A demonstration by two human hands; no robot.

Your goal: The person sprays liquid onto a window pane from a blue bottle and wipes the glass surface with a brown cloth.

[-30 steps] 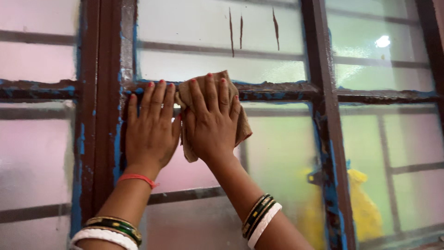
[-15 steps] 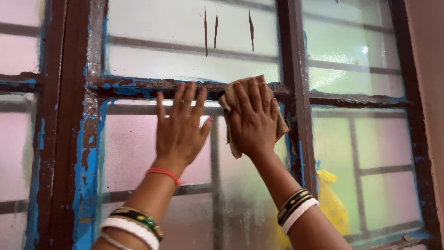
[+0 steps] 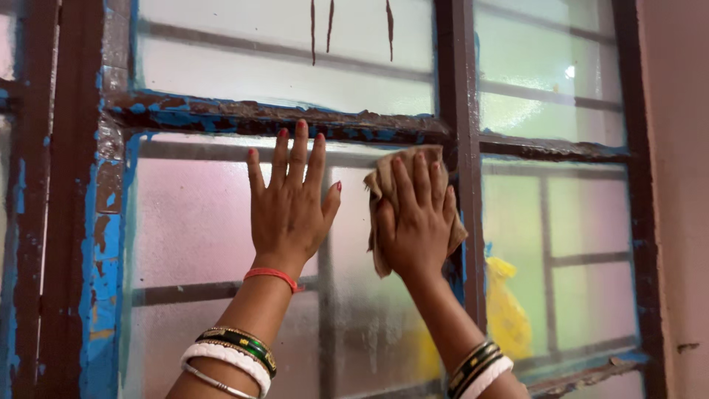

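Note:
My right hand presses a crumpled brown cloth flat against the frosted glass pane, just below the horizontal window bar and beside the vertical frame post. The fingers lie spread over the cloth, which sticks out above and to the left of them. My left hand rests flat on the same pane to the left, fingers apart and pointing up, with nothing in it. Both wrists wear bangles.
The window frame is dark brown with patches of peeling blue paint, thickest on the left post. Brown paint drips run down the upper pane. A blurred yellow shape shows behind the right pane. A pink wall borders the right.
My right hand has slid the cloth rightward along the bar, then down onto the glass by the vertical post. My left hand followed to the right, staying flat on the pane.

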